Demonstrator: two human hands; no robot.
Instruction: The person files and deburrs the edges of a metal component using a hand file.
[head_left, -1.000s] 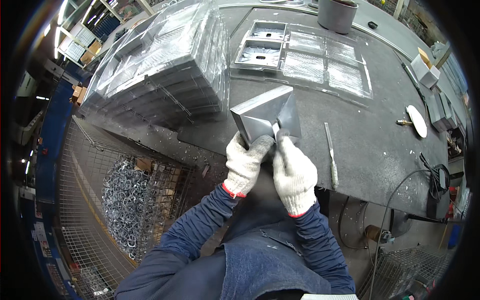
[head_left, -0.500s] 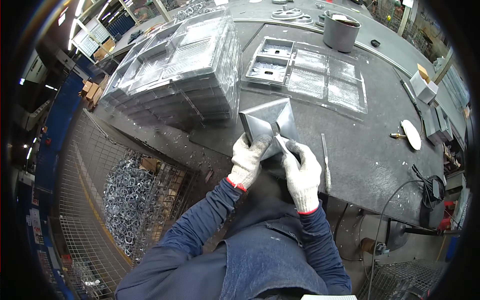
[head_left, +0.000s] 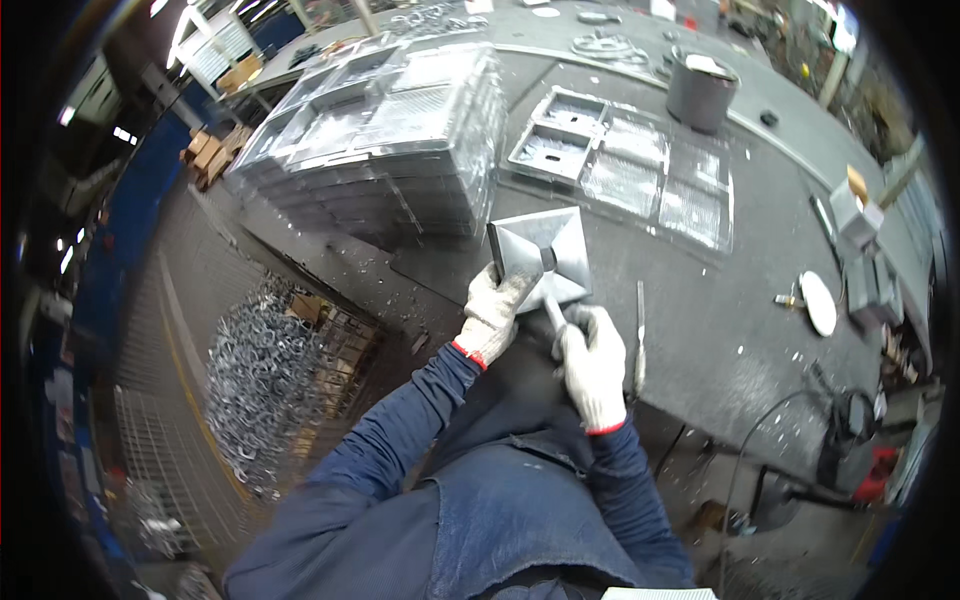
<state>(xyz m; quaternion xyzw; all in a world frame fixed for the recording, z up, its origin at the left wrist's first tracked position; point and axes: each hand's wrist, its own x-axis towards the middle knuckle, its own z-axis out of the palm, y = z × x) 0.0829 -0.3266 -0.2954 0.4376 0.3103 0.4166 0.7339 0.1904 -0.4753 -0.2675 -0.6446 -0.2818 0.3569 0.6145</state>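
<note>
A square shiny metal tray-shaped part [head_left: 545, 250] is held tilted over the near edge of a dark workbench [head_left: 700, 320]. My left hand [head_left: 492, 312], in a white glove with a red cuff, grips the part's lower left edge. My right hand [head_left: 590, 362], gloved the same way, holds a slim metal tool [head_left: 551, 306] whose tip touches the part's lower edge.
A tall stack of the same metal parts [head_left: 380, 140] stands at the back left of the bench. Several more lie flat in a row [head_left: 625, 165]. A long file [head_left: 640, 335] lies right of my hands. A dark pot [head_left: 700, 92], a white disc [head_left: 818, 303] and a wire bin of scrap [head_left: 270, 380] are around.
The view has tilted, so bench and hands sit slightly lower right in the picture. Both hands keep their hold on the part and the tool; the part has turned a little.
</note>
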